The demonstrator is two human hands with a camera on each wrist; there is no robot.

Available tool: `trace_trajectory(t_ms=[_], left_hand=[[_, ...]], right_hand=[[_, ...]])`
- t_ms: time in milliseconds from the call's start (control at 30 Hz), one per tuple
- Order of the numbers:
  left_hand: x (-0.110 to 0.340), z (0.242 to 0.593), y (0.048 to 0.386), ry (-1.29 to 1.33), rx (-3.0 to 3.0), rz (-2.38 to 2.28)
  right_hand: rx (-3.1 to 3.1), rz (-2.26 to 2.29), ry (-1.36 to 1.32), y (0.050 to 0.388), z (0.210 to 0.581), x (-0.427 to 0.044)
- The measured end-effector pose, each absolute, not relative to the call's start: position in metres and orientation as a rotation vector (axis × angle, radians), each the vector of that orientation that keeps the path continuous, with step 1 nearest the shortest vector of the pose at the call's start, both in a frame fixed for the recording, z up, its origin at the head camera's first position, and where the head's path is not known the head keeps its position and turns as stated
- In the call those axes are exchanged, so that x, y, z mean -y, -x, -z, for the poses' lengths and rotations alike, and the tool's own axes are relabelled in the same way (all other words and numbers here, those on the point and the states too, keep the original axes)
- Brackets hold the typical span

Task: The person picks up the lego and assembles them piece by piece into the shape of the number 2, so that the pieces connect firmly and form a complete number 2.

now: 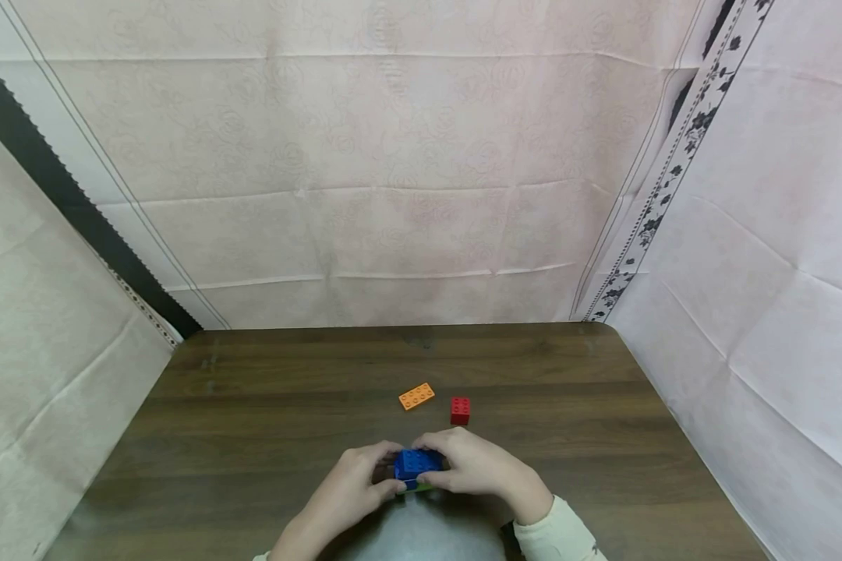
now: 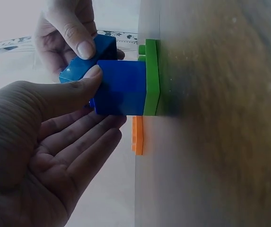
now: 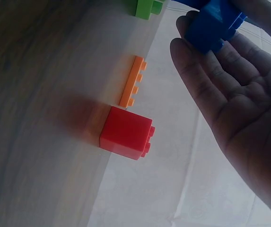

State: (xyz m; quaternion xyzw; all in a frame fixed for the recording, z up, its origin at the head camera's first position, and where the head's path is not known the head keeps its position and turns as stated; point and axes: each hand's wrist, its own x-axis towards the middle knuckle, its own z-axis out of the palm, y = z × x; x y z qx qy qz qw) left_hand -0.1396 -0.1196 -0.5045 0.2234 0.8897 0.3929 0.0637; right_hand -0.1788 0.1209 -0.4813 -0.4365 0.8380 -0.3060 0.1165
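Close to the near edge of the table, my left hand pinches a blue brick between thumb and fingers. This brick sits on a flat green plate on the table. Across from it, my right hand grips a second blue brick with the thumb on one side and fingers on the other. In the left wrist view the second brick is tilted and overlaps the first one's studded top; whether they touch I cannot tell.
Beyond the hands a flat orange plate with studs lies on the wooden table. A red brick stands to its right, just past the right hand's fingers. Pale cloth hangs behind and at both sides of the table.
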Motion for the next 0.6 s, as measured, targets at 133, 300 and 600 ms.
trace_trajectory(t_ms=[133, 300, 600], left_hand=[[0.1199, 0.5055, 0.1404, -0.684, -2.718, -1.145], [0.1203, 0.5068, 0.1411, -0.688, -2.688, -1.186], [0.1213, 0.5064, 0.1420, -0.653, -2.644, -1.221]], right_hand=[[-2.479, 0.877, 1.282, 0.1782, 0.4805, -0.1202], [-2.494, 0.857, 1.285, 0.1772, 0.4798, -0.1169], [-2.504, 0.849, 1.292, 0.1770, 0.4827, -0.1135]])
